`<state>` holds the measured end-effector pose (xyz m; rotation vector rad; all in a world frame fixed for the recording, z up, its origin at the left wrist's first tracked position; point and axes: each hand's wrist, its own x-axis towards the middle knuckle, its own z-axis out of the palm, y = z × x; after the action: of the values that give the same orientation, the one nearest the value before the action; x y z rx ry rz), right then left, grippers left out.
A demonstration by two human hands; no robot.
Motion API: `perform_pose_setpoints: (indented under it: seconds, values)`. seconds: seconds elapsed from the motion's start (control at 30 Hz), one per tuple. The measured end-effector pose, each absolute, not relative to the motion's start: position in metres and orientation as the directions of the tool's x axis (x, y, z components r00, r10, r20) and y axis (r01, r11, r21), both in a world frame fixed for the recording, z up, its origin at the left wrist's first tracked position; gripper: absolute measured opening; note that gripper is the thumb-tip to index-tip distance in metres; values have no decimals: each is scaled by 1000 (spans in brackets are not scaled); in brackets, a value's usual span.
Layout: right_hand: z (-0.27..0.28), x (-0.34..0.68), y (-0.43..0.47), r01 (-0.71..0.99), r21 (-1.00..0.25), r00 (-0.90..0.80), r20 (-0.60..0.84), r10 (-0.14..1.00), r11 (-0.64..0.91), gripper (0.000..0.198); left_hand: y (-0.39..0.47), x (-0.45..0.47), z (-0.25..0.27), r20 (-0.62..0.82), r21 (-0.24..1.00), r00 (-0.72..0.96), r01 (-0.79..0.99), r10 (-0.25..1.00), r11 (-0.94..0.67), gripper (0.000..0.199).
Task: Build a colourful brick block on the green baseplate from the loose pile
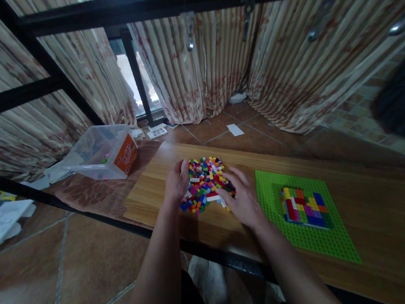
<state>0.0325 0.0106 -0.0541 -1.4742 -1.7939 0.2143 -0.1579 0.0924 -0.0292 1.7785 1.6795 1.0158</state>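
Note:
A loose heap of small building bricks [203, 180] in many colours lies on the wooden tabletop between my hands. My left hand [176, 180] rests along the heap's left side, fingers extended and held close together. On the other side, my right hand [241, 197] has its fingers spread over the heap's right edge; its thumb is near a long white brick [213, 197]. I see nothing gripped in either hand. Right of my right hand lies a green studded baseplate [268, 188]. A rectangular block of joined bricks [305, 207] in mixed colours stands on it.
The wooden tabletop [152, 185] sits inside a black metal frame [227, 259]. A clear plastic box [94, 145] with an orange label stands beyond its left end. White trays [5, 223] lie at far left. Striped curtains [195, 71] hang behind.

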Motion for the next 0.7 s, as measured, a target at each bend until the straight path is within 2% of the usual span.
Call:
perform_pose_setpoints:
  seconds: [0.17,0.3,0.53,0.7]
  values:
    - [-51,32,3,746,-512,-199,440,876,427,39,91,-157,-31,191,790,-10,595,982,-148,48]
    - [-58,27,-1,779,-467,-239,396,887,418,30,91,-156,-28,194,786,-5,599,981,-152,48]
    - [-57,22,1,749,-529,-184,413,892,399,19,88,-156,-24,156,776,2,619,988,-124,48]
    - [-42,26,-1,660,-648,-25,487,873,380,19,87,-154,-20,118,761,-49,646,992,-58,48]
